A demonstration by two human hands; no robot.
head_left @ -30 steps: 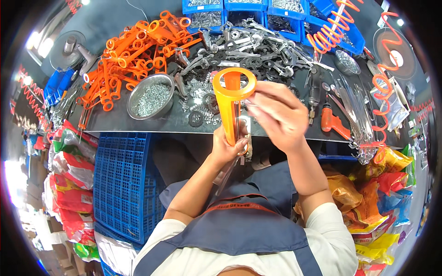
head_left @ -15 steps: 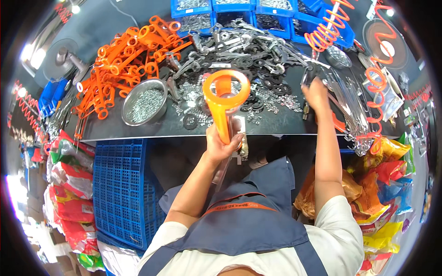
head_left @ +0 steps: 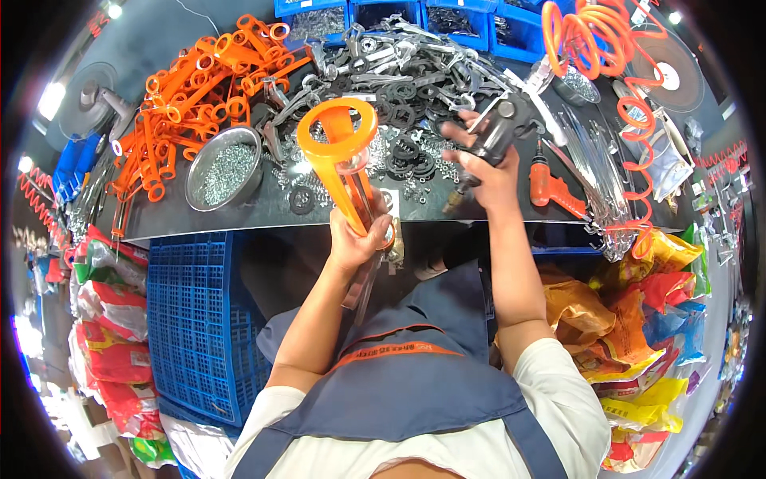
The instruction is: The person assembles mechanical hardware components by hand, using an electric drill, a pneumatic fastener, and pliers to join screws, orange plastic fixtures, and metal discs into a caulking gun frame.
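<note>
My left hand is wrapped round an orange ring-headed handle, held upright in front of the bench edge with its ring on top. A shiny metal piece runs along the handle and down past my palm. My right hand grips a black air screwdriver over the front of the bench. Its bit end points down toward me and to the left, and some of my fingers stick out past its body. An orange-and-black power driver lies just right of that hand.
Behind my hands spread orange handles, grey metal levers and black ring parts. A steel bowl of small fasteners stands left. Blue bins line the back. At right are metal rods and an orange coiled hose.
My right hand has brought the black air screwdriver from the right side of the bench leftward, toward the orange handle. The left hand still holds the handle. The whole view has shifted slightly.
</note>
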